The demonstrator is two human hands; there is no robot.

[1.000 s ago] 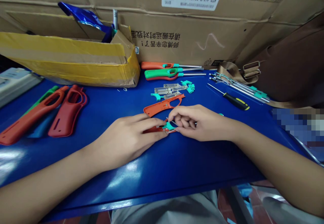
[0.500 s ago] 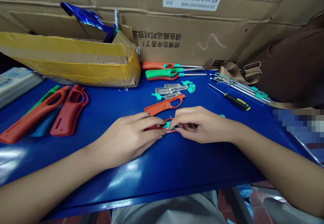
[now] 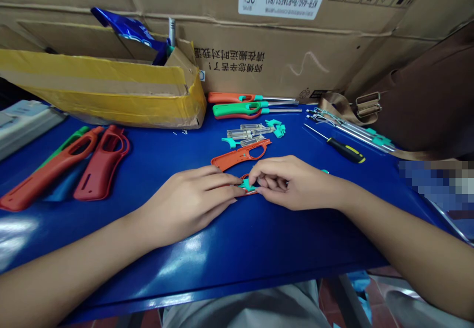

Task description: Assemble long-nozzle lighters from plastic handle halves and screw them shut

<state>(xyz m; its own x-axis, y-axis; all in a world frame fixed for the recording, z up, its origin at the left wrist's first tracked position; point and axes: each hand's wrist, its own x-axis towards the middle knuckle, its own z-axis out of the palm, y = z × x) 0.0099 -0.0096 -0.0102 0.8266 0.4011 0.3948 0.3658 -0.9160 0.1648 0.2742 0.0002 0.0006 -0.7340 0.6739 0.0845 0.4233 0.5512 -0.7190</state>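
Note:
My left hand (image 3: 200,197) lies closed over an orange lighter casing half (image 3: 253,192) on the blue table, hiding much of it. A small teal trigger piece (image 3: 247,184) sits in the casing between my fingertips. My right hand (image 3: 289,182) is curled, thumb and forefinger at the right side of the teal piece. Just behind my hands lies the other orange casing half (image 3: 239,157), its inner side up. Farther back are clear fuel tanks (image 3: 244,133) and loose teal triggers (image 3: 276,126), with one more teal trigger (image 3: 229,143) beside them.
Assembled lighters (image 3: 237,108) lie by the cardboard wall. On the right are metal lighter tubes with wires (image 3: 348,126) and a screwdriver (image 3: 344,149). Coloured lighter casings (image 3: 98,170) lie on the left, near a yellow-taped box (image 3: 148,101). A brown bag (image 3: 429,101) stands at the right.
My right fingertips have shifted slightly on the teal piece, and more of it shows now. My left hand stays on the casing with little movement.

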